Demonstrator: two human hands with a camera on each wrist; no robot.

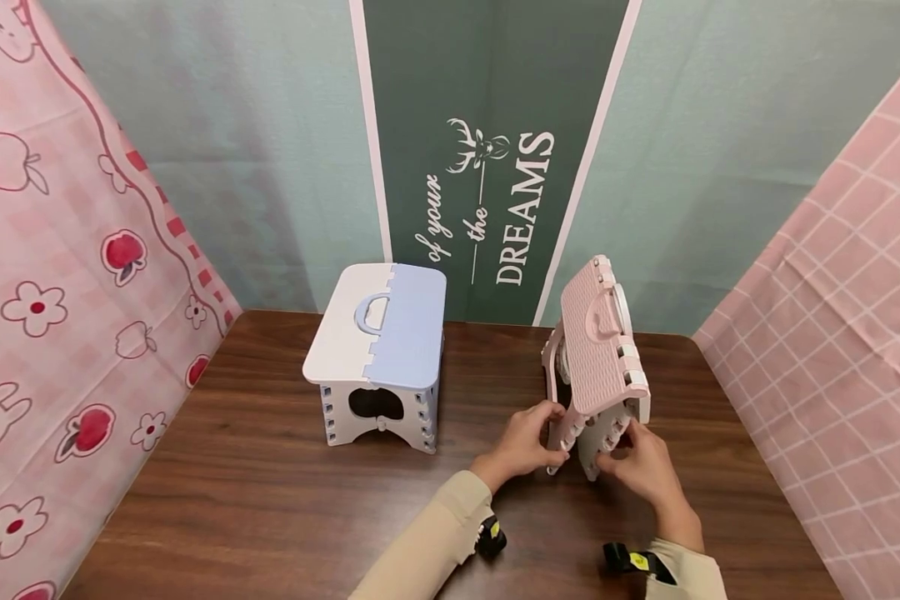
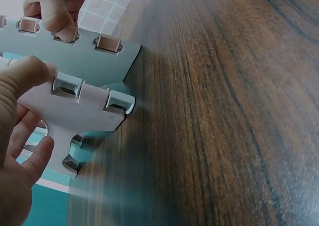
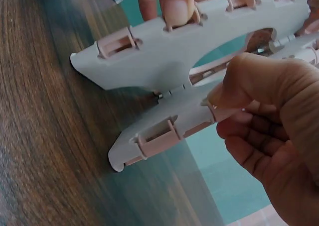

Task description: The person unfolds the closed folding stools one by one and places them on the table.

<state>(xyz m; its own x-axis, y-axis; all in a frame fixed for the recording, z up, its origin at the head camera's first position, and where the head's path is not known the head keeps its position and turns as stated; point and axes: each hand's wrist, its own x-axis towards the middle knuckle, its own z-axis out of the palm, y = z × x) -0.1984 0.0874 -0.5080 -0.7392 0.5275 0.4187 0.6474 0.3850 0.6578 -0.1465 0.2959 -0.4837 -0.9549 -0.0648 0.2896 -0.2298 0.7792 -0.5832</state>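
A pink and white folding step stool (image 1: 594,358) stands partly folded on the right of the table, its top bent into a ridge and its legs close together. My left hand (image 1: 523,443) grips the edge of the left leg panel (image 2: 75,99), thumb on the near side. On the other side my right hand (image 1: 645,468) pinches the edge of the right leg panel (image 3: 192,111) between thumb and fingers. A narrow V-shaped gap separates the two panels at the near end. The left fingertips (image 3: 177,11) also show in the right wrist view.
A blue and white folding stool (image 1: 412,333) stands fully unfolded to the left, its top flat. Both stools are on a dark wooden table (image 1: 285,517). Patterned cloths hang around it: a green one (image 1: 270,167) behind, pink ones (image 1: 832,333) at the sides.
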